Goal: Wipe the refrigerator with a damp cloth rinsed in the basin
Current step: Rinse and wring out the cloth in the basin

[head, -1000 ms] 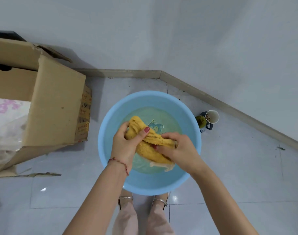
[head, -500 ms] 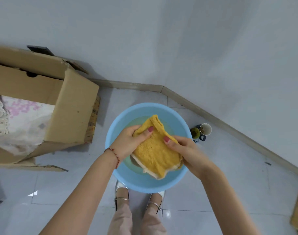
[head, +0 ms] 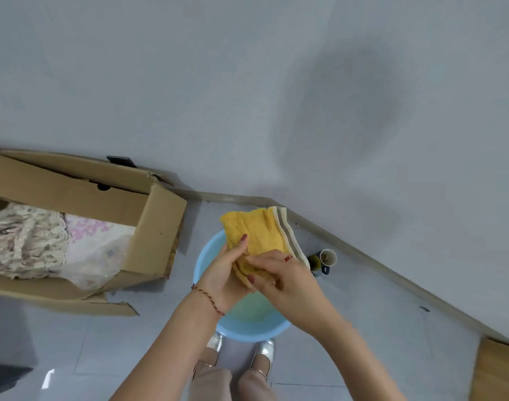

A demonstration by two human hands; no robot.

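While both my hands grip it, yellow cloth (head: 257, 235) is up.
Left hand (head: 222, 274), right hand (head: 279, 276) curled round it; basin (head: 202, 261) below them.

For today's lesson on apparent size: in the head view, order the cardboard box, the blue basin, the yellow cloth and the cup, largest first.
1. Cardboard box, though cut off at the left edge.
2. Blue basin, partly hidden by the hands.
3. Yellow cloth; held nearer the camera, so it looks bigger than it is.
4. Cup.
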